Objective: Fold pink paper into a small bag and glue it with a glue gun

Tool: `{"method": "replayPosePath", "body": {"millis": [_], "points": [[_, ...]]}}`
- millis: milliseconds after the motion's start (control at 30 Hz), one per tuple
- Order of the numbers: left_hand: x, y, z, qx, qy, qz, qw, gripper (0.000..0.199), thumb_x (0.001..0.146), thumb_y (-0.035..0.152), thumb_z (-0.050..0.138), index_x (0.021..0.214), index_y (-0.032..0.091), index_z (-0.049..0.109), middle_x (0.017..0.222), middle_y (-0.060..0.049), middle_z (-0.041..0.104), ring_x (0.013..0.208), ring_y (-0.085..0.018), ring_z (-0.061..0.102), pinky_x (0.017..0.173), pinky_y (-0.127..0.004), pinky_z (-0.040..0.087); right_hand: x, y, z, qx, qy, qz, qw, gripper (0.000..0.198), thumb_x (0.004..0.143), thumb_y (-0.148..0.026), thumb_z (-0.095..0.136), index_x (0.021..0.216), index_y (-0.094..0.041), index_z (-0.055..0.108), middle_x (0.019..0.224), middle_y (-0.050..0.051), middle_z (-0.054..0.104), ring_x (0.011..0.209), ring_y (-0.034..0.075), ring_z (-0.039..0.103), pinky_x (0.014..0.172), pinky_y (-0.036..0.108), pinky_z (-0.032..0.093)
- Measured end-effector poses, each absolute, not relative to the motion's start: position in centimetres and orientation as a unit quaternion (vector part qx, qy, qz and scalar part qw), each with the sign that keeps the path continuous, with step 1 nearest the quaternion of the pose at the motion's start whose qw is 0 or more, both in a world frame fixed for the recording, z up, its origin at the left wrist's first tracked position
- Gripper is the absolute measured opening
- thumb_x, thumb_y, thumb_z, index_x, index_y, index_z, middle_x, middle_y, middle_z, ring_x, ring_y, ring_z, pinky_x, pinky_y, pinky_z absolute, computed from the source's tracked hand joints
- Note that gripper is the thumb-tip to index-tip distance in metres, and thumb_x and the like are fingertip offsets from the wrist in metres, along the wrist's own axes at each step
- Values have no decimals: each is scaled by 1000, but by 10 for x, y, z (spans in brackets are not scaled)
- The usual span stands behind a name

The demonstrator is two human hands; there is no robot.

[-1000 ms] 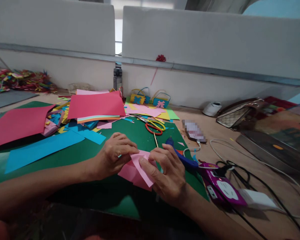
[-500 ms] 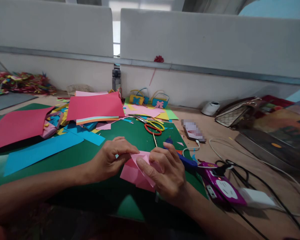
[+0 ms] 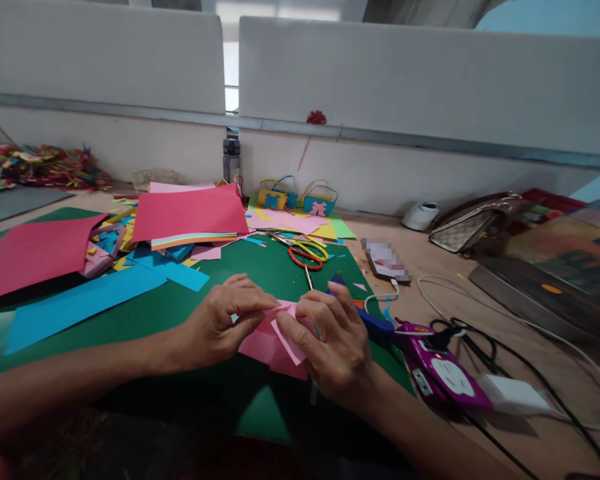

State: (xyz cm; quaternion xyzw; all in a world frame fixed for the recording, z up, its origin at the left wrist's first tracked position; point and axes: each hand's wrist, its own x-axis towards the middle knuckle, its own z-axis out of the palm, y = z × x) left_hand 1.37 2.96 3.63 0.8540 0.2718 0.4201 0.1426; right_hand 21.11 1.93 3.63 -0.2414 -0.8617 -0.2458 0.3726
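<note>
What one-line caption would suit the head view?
Left hand and right hand hold folded pink paper above a green surface, with scissors lying beyond.

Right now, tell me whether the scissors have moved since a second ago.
No. Judged against the green mat, the scissors lie in the same place; only the whole view shifted slightly.

Folded paper point(image 3: 260, 348), centre: pink
Board point(image 3: 180, 310): green
Scissor handles point(image 3: 291, 256): red, yellow
Glue gun point(image 3: 377, 325): blue
Power strip point(image 3: 433, 360): purple, white
Handbag point(image 3: 467, 230), right: checked

Plugged-in phone point(image 3: 385, 259), purple power strip point(image 3: 444, 373), patterned bag point(image 3: 466, 231)
</note>
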Motion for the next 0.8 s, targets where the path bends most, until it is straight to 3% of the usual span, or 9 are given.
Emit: {"method": "replayPosePath", "body": {"millis": [367, 800], "points": [[15, 28, 31, 859, 287, 410, 108, 18, 86, 16, 46, 95, 20, 62, 95, -6, 70, 88, -18, 63, 99, -47, 29, 212, 19, 36, -255, -861, -259, 355, 22, 85, -9, 41, 92, -13, 61, 80, 6, 61, 84, 18, 57, 93, 45, 35], [16, 24, 28, 868, 273, 410, 68, 18, 79, 18, 56, 97, 19, 60, 99, -6, 69, 91, -18, 61, 102, -51, 25, 210, 18, 37, -266, -855, -258, 363, 22, 86, -10, 39, 87, -14, 60, 77, 5, 60, 81, 17, 56, 95, 47, 31]]}}
